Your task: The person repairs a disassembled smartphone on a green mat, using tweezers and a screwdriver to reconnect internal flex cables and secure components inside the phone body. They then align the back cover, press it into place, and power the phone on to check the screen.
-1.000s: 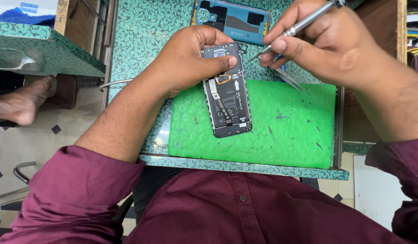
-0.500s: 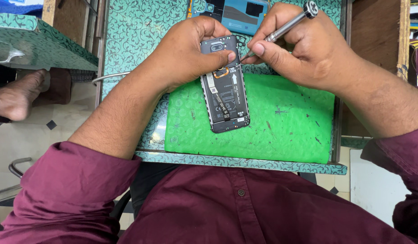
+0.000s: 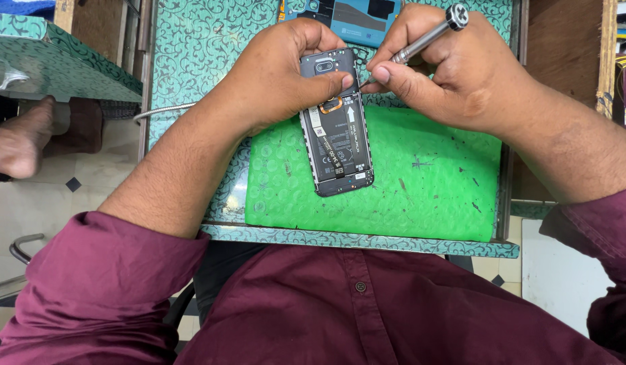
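Your left hand [image 3: 286,74] is clamped on the upper end of the opened phone [image 3: 336,122], thumb pressed across its top near the camera module. The phone lies back-side up, internals and battery exposed, on the green mat [image 3: 421,182], its top edge overhanging onto the teal patterned surface [image 3: 198,54]. Your right hand [image 3: 455,67] is closed around a metal screwdriver [image 3: 424,39], pinched between thumb and fingers; the tip meets the phone's upper right edge. A blue phone back cover [image 3: 357,17] lies on the surface just beyond both hands.
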Demonstrator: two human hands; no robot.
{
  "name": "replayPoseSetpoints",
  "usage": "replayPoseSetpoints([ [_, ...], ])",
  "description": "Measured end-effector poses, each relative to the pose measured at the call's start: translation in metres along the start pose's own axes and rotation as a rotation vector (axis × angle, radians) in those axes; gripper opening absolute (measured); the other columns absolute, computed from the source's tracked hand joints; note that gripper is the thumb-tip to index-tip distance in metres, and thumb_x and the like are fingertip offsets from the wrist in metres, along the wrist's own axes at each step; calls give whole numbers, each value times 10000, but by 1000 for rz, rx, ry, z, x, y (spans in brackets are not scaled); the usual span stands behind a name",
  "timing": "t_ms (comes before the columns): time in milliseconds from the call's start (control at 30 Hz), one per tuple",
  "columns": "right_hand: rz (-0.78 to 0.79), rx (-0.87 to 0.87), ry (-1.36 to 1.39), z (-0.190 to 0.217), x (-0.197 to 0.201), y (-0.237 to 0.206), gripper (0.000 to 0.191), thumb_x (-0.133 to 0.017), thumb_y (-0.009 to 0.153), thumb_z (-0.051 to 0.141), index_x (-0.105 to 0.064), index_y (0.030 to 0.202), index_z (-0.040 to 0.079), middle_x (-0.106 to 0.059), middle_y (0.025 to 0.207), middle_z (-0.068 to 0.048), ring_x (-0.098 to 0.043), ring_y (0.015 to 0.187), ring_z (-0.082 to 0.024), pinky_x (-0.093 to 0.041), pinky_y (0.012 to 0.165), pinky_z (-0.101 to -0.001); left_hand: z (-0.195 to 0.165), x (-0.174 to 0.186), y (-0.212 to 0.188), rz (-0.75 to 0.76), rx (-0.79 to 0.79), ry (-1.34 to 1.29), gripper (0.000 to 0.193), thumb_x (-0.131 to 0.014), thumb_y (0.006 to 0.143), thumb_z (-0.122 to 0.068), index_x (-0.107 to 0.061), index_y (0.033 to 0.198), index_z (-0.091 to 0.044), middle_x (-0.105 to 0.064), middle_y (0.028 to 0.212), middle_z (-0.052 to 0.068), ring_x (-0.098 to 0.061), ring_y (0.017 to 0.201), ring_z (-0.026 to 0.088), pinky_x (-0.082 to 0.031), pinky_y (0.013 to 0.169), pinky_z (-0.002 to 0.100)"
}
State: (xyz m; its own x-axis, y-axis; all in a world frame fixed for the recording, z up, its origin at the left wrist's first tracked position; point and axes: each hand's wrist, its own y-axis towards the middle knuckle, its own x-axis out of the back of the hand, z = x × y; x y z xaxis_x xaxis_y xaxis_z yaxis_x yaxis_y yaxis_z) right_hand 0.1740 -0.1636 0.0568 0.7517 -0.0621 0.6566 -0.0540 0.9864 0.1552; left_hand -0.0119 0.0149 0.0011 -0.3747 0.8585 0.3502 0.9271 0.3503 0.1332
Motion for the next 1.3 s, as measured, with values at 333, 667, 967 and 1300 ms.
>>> replayPoseSetpoints([
  [333,19,105,-311,11,-3,4,128,-711,1034,101,-634,1106,27,-634,991,-119,-661,877,-211,-521,762,-337,3,-1,1,-4,6,-6,303,-855,873,-178,-702,1089,-31,-757,991,33,-725,909,94,-593,788,256],
  [667,-188,290,-396,6,-20,5,595,-876,1037,118,-385,1325,-53,-655,1038,-128,-711,908,-232,-577,741,-327,13,-1,3,-28,-58,54,278,-831,882,-130,-704,1102,-16,-744,1019,48,-723,936,107,-588,806,267],
  [967,-106,310,-437,6,6,-3,214,-658,1121,14,-585,1321,-4,-697,1199,-100,-747,1049,-203,-615,916,-260,6,-2,2,-14,61,-21,251,-841,859,-174,-718,1027,-33,-749,951,44,-727,849,101,-584,739,268],
  [1300,-44,156,-278,29,9,0,268,-667,1107,47,-640,1374,46,-733,1200,-54,-739,1026,-145,-593,903,-253,7,-2,1,-24,10,-16,234,-846,870,-155,-719,1021,-29,-751,940,36,-724,843,95,-587,727,268],
])
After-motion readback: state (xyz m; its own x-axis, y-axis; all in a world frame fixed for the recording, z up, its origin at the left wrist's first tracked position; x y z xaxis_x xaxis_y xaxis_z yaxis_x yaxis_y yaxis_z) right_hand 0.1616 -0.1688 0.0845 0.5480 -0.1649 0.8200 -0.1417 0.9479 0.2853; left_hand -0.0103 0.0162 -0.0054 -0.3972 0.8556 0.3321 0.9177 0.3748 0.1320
